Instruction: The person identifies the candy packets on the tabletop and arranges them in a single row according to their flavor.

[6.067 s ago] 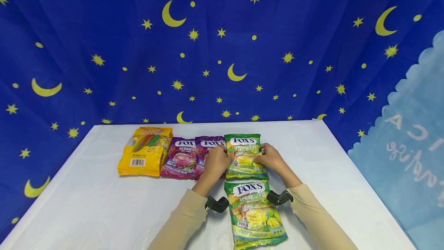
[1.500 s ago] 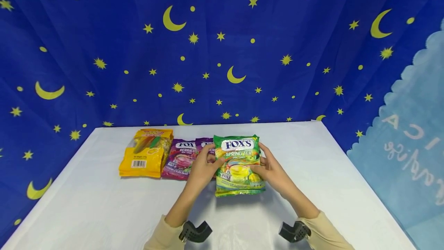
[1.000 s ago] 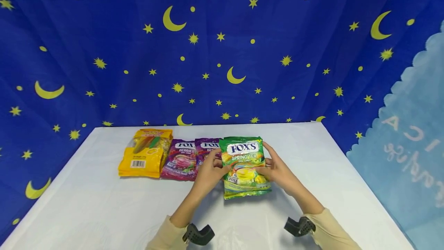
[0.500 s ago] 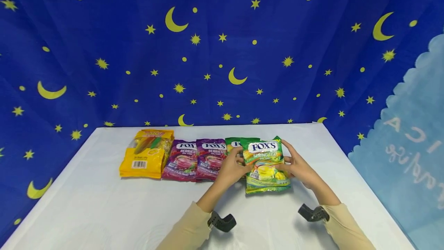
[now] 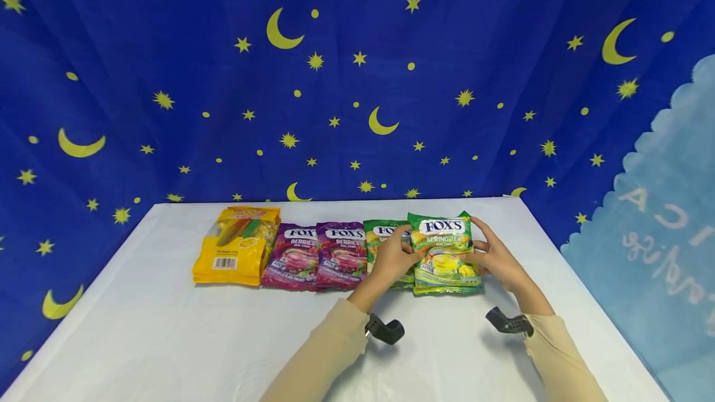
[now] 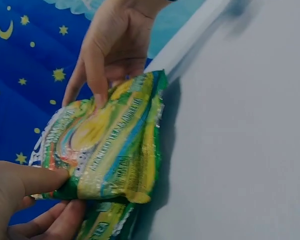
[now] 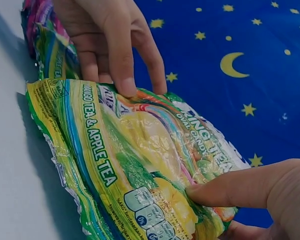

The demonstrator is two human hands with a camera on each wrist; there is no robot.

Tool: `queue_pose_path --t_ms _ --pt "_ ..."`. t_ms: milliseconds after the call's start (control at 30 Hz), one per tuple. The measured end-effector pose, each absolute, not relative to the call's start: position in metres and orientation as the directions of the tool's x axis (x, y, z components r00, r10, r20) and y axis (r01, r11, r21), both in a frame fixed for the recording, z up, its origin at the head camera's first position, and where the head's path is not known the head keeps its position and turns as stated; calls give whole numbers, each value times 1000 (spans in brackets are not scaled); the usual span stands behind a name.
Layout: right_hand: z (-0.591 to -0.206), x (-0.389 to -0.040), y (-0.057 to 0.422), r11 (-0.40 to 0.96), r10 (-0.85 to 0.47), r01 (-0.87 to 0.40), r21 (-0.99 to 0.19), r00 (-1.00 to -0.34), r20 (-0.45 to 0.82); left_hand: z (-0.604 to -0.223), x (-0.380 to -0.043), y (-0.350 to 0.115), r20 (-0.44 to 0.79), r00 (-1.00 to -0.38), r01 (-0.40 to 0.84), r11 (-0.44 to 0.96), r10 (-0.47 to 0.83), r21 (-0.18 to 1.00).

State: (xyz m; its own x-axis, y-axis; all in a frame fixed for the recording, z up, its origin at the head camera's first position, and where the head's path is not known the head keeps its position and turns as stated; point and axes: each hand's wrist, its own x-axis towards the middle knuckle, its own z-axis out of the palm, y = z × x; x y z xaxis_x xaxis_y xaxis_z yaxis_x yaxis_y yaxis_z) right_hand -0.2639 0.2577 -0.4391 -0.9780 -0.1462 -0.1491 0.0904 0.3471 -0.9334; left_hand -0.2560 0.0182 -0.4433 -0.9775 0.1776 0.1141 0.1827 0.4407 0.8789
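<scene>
Both hands hold one green-and-yellow Fox's Spring Tea candy bag [image 5: 444, 256] by its two sides, at the right end of a row of bags. The left hand [image 5: 395, 259] pinches its left edge, thumb on the front, as the left wrist view shows with the thumb on the bag [image 6: 105, 145]. On the opposite edge the right hand [image 5: 499, 263] grips with its thumb across the front; in the right wrist view that thumb presses the printed face of the bag [image 7: 140, 145]. A second Spring Tea bag [image 5: 375, 237] lies partly hidden behind the left hand.
Left of the green bags, two purple Fox's Berries bags [image 5: 342, 259] lie side by side, overlapping slightly. A yellow candy bag [image 5: 228, 265] is at the row's left end. The white table [image 5: 223, 340] meets a blue star-and-moon curtain [image 5: 335, 79] at the back.
The nearer Spring Tea bag, low in front six seconds ago, was lifted by both hands, then carried right and back. It now stands right of the other green bag, which has come into view.
</scene>
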Motion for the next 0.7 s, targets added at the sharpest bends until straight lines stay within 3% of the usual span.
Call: queue_pose_path --t_ms 400,700 --pt "-453 -276 272 351 -95 137 -926 -979 -181 -452 -265 44 141 -985 175 549 104 817" --pt "-457 -281 268 457 -51 111 -882 -987 -151 -452 -265 50 179 -981 187 642 79 744"
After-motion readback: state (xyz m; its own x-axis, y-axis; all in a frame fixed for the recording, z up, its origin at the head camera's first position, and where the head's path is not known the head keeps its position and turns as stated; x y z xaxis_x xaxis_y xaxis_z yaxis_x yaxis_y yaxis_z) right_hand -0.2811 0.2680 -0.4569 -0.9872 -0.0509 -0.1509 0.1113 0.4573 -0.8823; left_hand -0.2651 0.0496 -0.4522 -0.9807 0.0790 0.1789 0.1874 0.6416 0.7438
